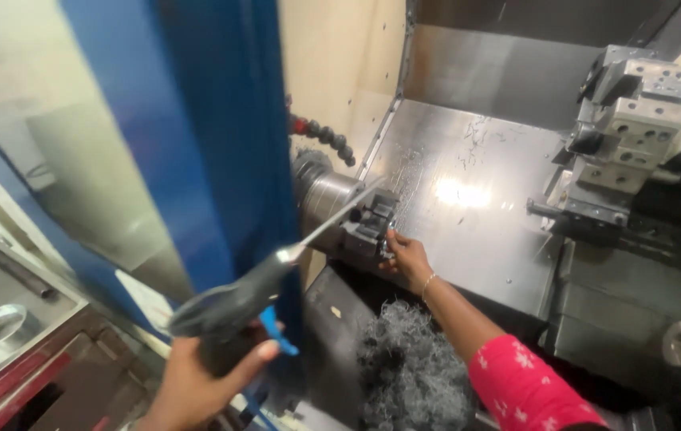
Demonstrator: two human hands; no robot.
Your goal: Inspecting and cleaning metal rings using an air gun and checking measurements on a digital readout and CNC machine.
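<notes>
My left hand (197,379) grips a black air blow gun (232,299) with a blue trigger. Its thin metal nozzle (332,223) points up and right at the lathe chuck (368,223). My right hand (408,255) reaches in from the lower right, in a red patterned sleeve with a thin bracelet. Its fingers are at the face of the chuck, pinching a small part that I cannot make out. The chuck sits on a steel spindle (320,191) inside the machine enclosure.
A blue machine door (189,144) with a window fills the left. A tool turret (635,128) stands at the upper right. A pile of grey metal swarf (412,367) lies below the chuck. A segmented coolant hose (324,136) hangs above the spindle.
</notes>
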